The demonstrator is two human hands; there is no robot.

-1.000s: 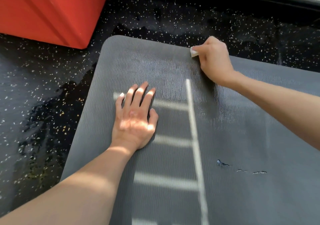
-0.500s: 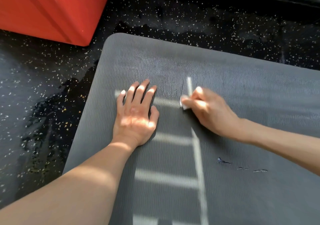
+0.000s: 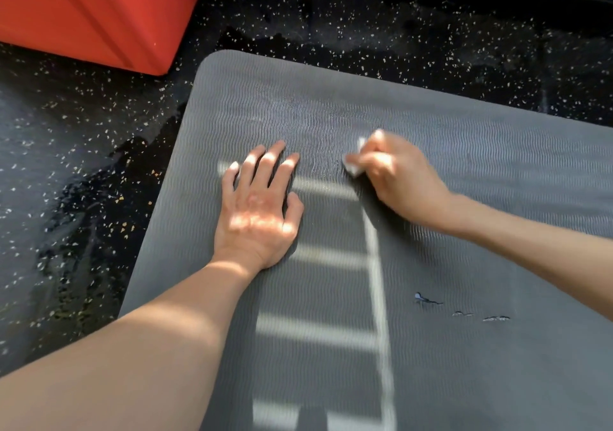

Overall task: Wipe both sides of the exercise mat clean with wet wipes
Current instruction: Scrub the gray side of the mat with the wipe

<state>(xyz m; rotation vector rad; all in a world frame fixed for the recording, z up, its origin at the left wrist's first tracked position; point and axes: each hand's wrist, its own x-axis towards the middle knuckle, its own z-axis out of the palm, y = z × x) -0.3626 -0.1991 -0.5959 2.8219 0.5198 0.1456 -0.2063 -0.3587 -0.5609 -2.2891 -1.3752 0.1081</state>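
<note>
mat (image 3: 464, 198): matt ribbed foam | floor (image 3: 83, 165): speckled rubber, wet sheen

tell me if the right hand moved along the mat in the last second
Yes. The right hand with the wet wipe came back from the mat's far edge toward the planted left hand.

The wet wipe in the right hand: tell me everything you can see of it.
The wet wipe is a small white wad, bunched up, mostly hidden inside the closed right hand. Only a crumpled end shows past the fingertips, blurred. It is pressed onto the grey ribbed mat, right of the flat left hand and apart from it. Its wetness cannot be judged.
</note>
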